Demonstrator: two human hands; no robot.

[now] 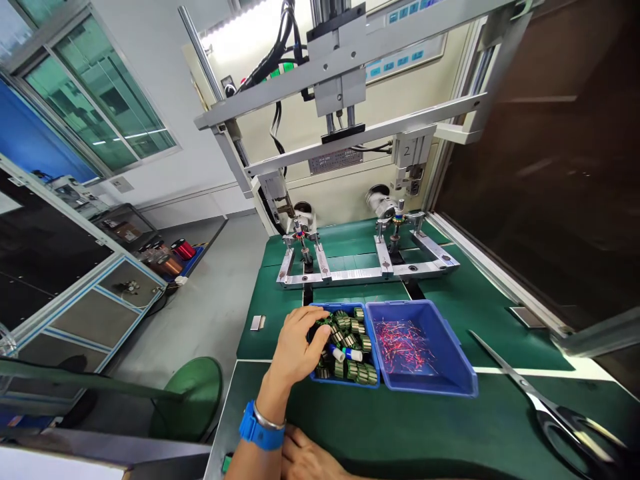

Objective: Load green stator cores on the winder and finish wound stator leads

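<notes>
Reaching with left hand (295,350), fingers curled together among green wound cores (350,347) in blue bin (373,380) at lower centre, nothing lifted yet; right hand (307,460) lying flat and spread on desk (400,427).

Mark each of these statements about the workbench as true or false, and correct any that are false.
1. The left hand reaches into a blue bin of small green parts. True.
2. The neighbouring blue bin holds green parts too. False: it holds thin red and pink wire pieces.
3. A pair of scissors lies on the green mat, to the right of the bins. True.
4. The right hand grips the scissors. False: it rests on the mat at the near edge, far from them.
5. The left wrist wears a red band. False: the watch is blue.
</notes>
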